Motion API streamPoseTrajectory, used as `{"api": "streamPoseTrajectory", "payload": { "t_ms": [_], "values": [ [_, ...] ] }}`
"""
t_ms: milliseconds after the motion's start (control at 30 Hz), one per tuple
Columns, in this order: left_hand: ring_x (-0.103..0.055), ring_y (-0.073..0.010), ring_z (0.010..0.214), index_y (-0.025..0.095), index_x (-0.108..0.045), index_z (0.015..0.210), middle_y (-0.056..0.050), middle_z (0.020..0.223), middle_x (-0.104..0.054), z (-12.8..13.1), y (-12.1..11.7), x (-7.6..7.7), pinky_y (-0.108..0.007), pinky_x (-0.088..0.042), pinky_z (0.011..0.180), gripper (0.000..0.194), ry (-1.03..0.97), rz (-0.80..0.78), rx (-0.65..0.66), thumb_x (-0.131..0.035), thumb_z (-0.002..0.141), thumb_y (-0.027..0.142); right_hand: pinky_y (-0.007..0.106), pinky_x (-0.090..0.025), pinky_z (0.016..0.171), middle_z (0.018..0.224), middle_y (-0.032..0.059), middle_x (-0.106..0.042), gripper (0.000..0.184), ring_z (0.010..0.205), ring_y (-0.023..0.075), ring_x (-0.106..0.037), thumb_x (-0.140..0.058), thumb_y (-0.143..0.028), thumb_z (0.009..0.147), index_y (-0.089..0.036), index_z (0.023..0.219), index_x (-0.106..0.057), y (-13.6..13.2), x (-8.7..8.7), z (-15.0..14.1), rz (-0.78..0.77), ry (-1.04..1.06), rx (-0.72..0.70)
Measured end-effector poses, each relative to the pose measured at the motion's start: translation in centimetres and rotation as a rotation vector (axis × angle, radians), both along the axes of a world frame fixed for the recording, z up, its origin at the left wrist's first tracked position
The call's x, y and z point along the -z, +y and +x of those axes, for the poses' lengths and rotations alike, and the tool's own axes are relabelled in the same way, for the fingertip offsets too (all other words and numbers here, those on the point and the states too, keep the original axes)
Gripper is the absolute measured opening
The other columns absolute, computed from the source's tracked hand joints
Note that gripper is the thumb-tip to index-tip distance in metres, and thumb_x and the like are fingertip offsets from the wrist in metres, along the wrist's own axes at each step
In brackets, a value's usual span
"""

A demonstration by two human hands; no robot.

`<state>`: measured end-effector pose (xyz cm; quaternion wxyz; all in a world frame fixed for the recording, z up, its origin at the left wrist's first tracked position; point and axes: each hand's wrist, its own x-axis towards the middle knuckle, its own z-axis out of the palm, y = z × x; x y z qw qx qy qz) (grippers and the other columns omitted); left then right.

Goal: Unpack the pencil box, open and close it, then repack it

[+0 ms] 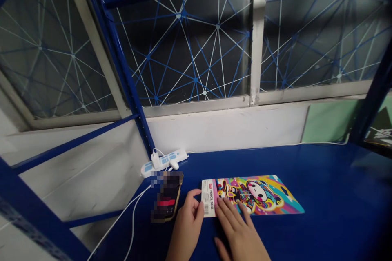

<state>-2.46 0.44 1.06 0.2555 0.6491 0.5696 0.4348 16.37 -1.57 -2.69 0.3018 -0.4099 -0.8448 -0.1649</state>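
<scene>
Head view: A person's two bare hands rest at a colorful pack marked "PENCIL BOX" point(260, 195), flat on a blue desk point(330, 183). The right hand point(237, 226) lies across its near side, fingers extended and gripping nothing. The left hand point(188, 220) curls at the label end; whether it pinches the edge cannot be told. A phone point(168, 202) lies just left, near a white power strip point(180, 156).

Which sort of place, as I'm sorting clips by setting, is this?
Probably an indoor desk space, though whether at home or work I can't tell: a blue tabletop below patterned windows, a blue metal frame beside it, and a white power strip on it.
</scene>
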Motion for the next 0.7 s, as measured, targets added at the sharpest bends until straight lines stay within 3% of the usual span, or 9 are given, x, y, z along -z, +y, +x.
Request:
{"api": "streamPoseTrajectory", "payload": {
  "t_ms": [133,267,400,567,700],
  "values": [
    [-0.054,-0.0162,0.061,0.021,-0.054,0.114,0.007,0.066,-0.045,0.1,0.2,0.1,-0.026,-0.044,0.063,0.028,-0.019,-0.001,0.0,-0.046,0.092,0.037,0.048,-0.041,0.108,0.145,0.0111,-0.056,0.06,0.131,0.0321,-0.055,-0.058,-0.022,0.08,-0.015,0.139,-0.055,0.6,-0.7,-2.1,-0.119,0.043,-0.019],
    [-0.052,-0.015,0.06,0.022,-0.054,0.111,0.008,0.065,-0.043,-0.1,0.0,0.1,-0.024,-0.042,0.061,0.025,-0.03,-0.019,0.012,-0.045,0.093,0.037,0.047,-0.046,0.106,0.146,0.0066,-0.055,0.055,0.13,0.0289,-0.057,-0.055,-0.022,0.085,-0.019,0.14,-0.055,0.3,-1.7,-0.7,-0.147,0.019,0.008],
    [-0.046,-0.0123,0.054,0.022,-0.059,0.108,0.009,0.063,-0.041,-0.3,-0.2,0.1,-0.022,-0.035,0.053,0.023,-0.008,-0.046,0.026,-0.046,0.094,0.035,0.051,-0.05,0.102,0.145,0.0058,-0.056,0.046,0.127,0.0291,-0.059,-0.052,-0.027,0.092,-0.022,0.137,-0.058,-0.2,-2.0,3.0,-0.116,-0.051,0.091],
    [-0.044,-0.0111,0.051,0.021,-0.064,0.102,0.008,0.06,-0.04,0.1,-0.3,-0.4,-0.021,-0.03,0.049,0.022,0.033,-0.036,0.003,-0.047,0.093,0.031,0.054,-0.052,0.101,0.145,0.0051,-0.056,0.043,0.129,0.0292,-0.058,-0.054,-0.036,0.095,-0.026,0.136,-0.058,-0.4,-0.4,10.0,-0.063,-0.081,0.205],
    [-0.053,-0.0138,0.055,0.022,-0.067,0.096,0.004,0.062,-0.054,0.2,-0.5,-0.8,-0.023,-0.038,0.053,0.021,0.096,0.015,-0.036,-0.048,0.093,0.029,0.055,-0.052,0.101,0.146,0.0057,-0.054,0.041,0.13,0.0309,-0.056,-0.053,-0.037,0.096,-0.028,0.135,-0.059,-0.2,0.6,13.8,-0.063,-0.075,0.232]
  ]
}}
